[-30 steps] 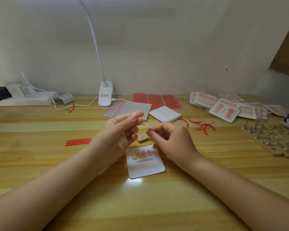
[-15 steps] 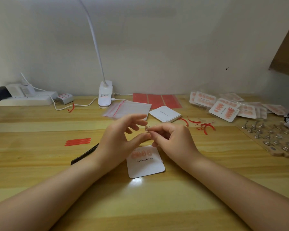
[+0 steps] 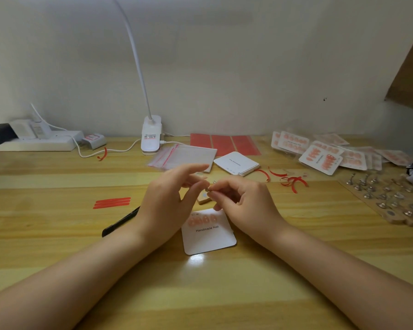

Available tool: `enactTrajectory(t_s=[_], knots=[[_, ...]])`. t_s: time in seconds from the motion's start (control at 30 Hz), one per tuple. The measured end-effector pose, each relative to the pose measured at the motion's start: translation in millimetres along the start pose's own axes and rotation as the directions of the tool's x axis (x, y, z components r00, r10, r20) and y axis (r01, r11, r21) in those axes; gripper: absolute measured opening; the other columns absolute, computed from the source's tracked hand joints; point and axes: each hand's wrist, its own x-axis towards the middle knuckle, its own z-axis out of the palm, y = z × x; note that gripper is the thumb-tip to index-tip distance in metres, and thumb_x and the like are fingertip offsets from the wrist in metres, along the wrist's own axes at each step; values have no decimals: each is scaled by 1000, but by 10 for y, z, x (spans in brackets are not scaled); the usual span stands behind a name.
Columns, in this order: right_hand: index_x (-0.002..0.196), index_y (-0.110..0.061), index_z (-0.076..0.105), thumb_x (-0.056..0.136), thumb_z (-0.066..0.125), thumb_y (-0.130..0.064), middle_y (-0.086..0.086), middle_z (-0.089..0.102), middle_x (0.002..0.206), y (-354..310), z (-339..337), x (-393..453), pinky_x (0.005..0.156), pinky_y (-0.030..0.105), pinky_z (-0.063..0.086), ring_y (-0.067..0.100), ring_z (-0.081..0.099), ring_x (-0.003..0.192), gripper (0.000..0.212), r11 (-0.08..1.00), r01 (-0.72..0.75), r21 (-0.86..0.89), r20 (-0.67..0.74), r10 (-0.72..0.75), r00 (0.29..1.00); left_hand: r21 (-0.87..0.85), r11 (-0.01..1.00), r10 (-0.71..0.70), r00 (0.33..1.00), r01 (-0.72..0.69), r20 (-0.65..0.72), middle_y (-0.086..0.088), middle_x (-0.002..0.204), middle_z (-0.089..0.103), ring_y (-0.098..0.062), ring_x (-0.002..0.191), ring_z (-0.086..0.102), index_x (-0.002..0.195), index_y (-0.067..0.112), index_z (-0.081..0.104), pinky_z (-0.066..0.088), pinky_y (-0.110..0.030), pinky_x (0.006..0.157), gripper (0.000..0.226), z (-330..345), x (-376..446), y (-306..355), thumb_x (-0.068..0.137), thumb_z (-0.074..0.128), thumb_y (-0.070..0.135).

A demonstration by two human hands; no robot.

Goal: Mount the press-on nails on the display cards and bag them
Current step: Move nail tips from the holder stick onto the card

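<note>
We work at a wooden bench [image 3: 57,234] of pale yellow planks set against a plain white wall [image 3: 224,67]. Near the middle of the bench, toward its near edge, lies a white display card [image 3: 210,239] printed "Handmade Nail", with four pink press-on nails [image 3: 202,220] in a row along its far side. Above the card, our left hand [image 3: 167,203] and right hand [image 3: 246,206] meet fingertip to fingertip; both pinch a small item [image 3: 209,188] too small to identify, the left index finger extended.

At the far edge stand a white clip lamp [image 3: 151,136] with a curved neck, a power strip [image 3: 36,144] in the far left corner, and red sheets [image 3: 224,144]. In front of these lie clear zip bags [image 3: 184,156] and a stack of blank cards [image 3: 236,163]. Bagged finished cards [image 3: 320,156] are heaped toward the far right corner, with a board of metal nail stands [image 3: 386,198] along the right edge. Red strips [image 3: 111,202] and a black tool [image 3: 122,221] lie left of our hands.
</note>
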Motion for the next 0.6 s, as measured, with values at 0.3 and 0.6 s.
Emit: enactTrajectory(t_s=[0.3, 0.6], knots=[[81, -23, 65, 89, 67, -14, -1, 70, 69, 8, -2, -1, 64, 32, 58, 10, 69, 64, 13, 996, -89, 27, -33, 89, 995, -113, 931, -350, 937, 348, 1, 14, 90, 69, -3, 82, 65, 115, 22, 58, 53, -22, 76, 35, 61, -30, -144, 85, 72, 12], [77, -17, 76, 85, 73, -21, -1, 66, 61, 23, -4, 32, 57, 31, 46, 12, 54, 55, 10, 993, -94, -72, -55, 91, 994, -66, 886, -439, 877, 459, 196, 11, 97, 62, -5, 81, 66, 127, 19, 46, 56, -34, 77, 40, 117, -13, -151, 92, 63, 11]])
